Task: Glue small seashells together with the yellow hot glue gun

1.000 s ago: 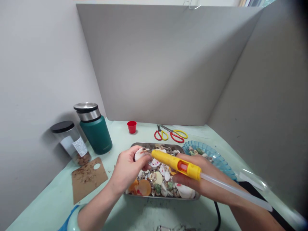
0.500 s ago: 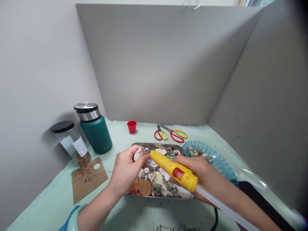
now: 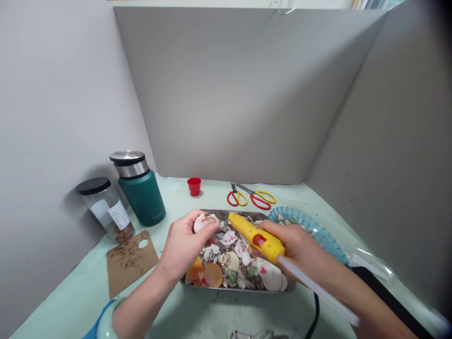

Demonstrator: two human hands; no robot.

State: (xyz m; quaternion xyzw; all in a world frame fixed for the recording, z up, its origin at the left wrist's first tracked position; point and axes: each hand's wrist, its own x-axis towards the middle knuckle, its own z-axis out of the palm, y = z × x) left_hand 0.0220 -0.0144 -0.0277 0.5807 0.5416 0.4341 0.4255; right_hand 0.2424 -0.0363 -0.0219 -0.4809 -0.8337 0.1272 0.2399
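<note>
The left hand (image 3: 185,247) pinches a white shell (image 3: 202,223) between thumb and fingers, above the tray (image 3: 240,290). The right hand (image 3: 300,247) is wrapped around a yellow glue gun (image 3: 254,236), its tip just apart from the shell. The gun hides some right-hand fingers; the glue stick (image 3: 318,290) looks blurred.

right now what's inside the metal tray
The metal tray holds white and orange shells and greenish pieces. The yellow glue gun, left hand and right hand cover parts; what lies beneath is hidden.

Grey panels (image 3: 240,94) and a white wall (image 3: 52,94) enclose a pale-green tabletop (image 3: 176,197).
</note>
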